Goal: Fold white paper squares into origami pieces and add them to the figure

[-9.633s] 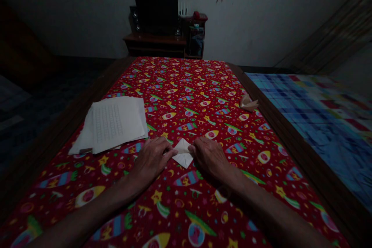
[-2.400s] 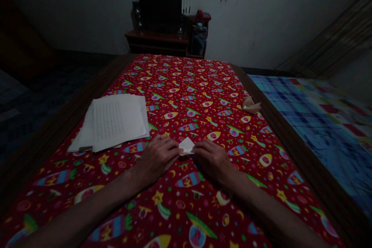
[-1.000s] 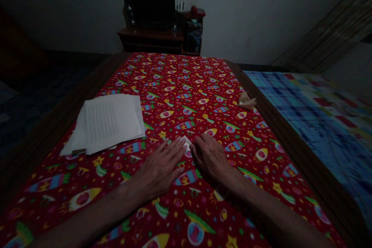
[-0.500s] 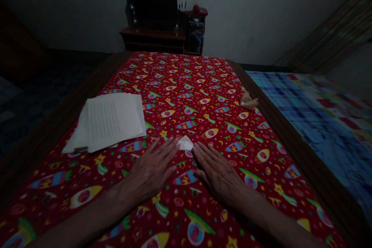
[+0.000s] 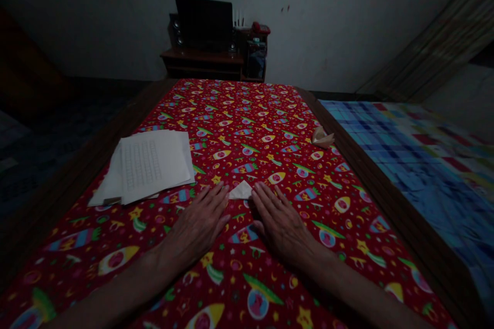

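Left hand flat, right hand flat, folded paper between them; sheets near the surface's left edge!

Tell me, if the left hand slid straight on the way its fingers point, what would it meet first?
Probably the folded white paper: the left hand points forward and inward, and the paper's left corner lies right by it. It might only graze the edge; whether they touch is unclear.

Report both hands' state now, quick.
Left hand: open, palm down, gripping nothing, at the left corner of the folded paper.
Right hand: open, palm down, gripping nothing, at its right corner.
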### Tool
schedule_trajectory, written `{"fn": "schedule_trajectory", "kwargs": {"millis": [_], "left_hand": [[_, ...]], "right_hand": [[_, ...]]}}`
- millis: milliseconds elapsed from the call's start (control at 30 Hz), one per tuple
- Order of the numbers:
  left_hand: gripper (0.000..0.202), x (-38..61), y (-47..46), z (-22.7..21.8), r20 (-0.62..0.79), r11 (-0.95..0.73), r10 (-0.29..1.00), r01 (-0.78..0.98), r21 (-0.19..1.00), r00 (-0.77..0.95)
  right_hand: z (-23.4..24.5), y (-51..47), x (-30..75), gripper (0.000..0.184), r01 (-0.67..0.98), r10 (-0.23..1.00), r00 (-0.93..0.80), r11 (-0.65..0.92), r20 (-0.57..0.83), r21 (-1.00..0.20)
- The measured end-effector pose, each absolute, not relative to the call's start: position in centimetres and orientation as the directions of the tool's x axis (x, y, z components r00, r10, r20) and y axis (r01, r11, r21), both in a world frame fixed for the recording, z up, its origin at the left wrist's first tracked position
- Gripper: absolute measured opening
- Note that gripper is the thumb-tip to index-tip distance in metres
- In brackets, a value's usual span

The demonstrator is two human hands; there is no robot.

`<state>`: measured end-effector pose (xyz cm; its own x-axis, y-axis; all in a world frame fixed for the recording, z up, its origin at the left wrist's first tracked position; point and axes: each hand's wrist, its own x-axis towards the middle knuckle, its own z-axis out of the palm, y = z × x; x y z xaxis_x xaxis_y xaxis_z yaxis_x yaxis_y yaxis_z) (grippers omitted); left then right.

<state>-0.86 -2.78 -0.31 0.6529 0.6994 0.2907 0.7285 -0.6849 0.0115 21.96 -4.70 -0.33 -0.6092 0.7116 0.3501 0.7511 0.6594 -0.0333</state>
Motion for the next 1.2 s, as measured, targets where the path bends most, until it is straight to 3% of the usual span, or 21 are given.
{"fn": "schedule_trajectory", "kwargs": {"millis": [133, 233, 467, 633, 933, 1200], "left_hand": [[0.039, -0.8, -2.6, 0.1, 0.289, -0.696, 0.69, 0.718, 0.013, 0.663], [0.036, -1.0, -2.4, 0.4, 0.276, -0.704, 0.69, 0.71, 0.037, 0.669], [0.032, -1.4, -1.6, 0.1, 0.325, -0.708, 0.693, 0.694, 0.134, 0.644], [0.025, -1.5, -1.0, 0.3, 0.365, -0.644, 0.757, 0.715, 0.273, 0.542], [0.013, -0.6, -0.5, -0.2, 0.293, -0.562, 0.825, 0.758, 0.33, 0.483], [0.033, 3.1, 1.2, -0.3, 0.247, -0.457, 0.888, 0.681, 0.572, 0.388]], "right_hand": [[-0.5, -3.9, 20.8, 0.058, 0.66, 0.631, -0.71, 0.751, 0.312, -0.019], [-0.9, -3.8, 21.0, 0.058, 0.679, 0.666, -0.691, 0.732, 0.282, -0.066], [-0.3, -2.4, 20.6, 0.025, 0.716, 0.691, -0.643, 0.695, 0.331, -0.061], [-0.1, -0.3, 19.5, 0.021, 0.745, 0.706, -0.628, 0.667, 0.328, -0.008], [0.0, 0.4, 20.2, 0.011, 0.723, 0.703, -0.665, 0.691, 0.254, -0.018], [-0.7, 0.3, 19.9, 0.013, 0.759, 0.693, -0.565, 0.65, 0.449, -0.048]]}}
